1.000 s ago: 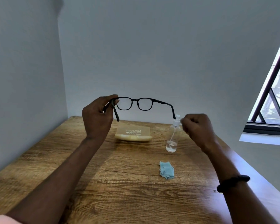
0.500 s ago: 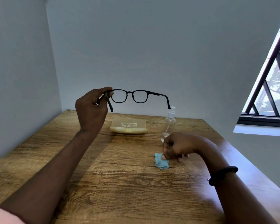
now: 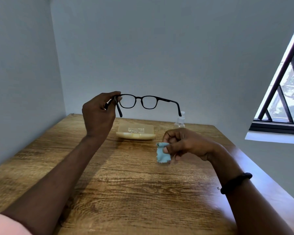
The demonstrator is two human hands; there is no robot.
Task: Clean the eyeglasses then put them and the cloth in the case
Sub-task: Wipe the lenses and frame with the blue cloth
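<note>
Black-framed eyeglasses [image 3: 147,102] hang in the air above the table, arms unfolded. My left hand [image 3: 99,114] pinches them at the left hinge. My right hand [image 3: 183,144] pinches a small light-blue cloth [image 3: 161,154] between thumb and fingers and holds it lifted just above the table, lower right of the glasses. A pale yellow eyeglass case [image 3: 135,132] lies open on the table below the glasses, apart from both hands.
A small clear spray bottle [image 3: 180,121] stands behind my right hand, partly hidden by it. The wooden table [image 3: 126,192] sits in a corner between walls at left and back. A barred window [image 3: 285,92] is at the right.
My right hand dropped from beside the right temple tip to the table, pinched the blue cloth and lifted it. My left hand kept the glasses raised.
</note>
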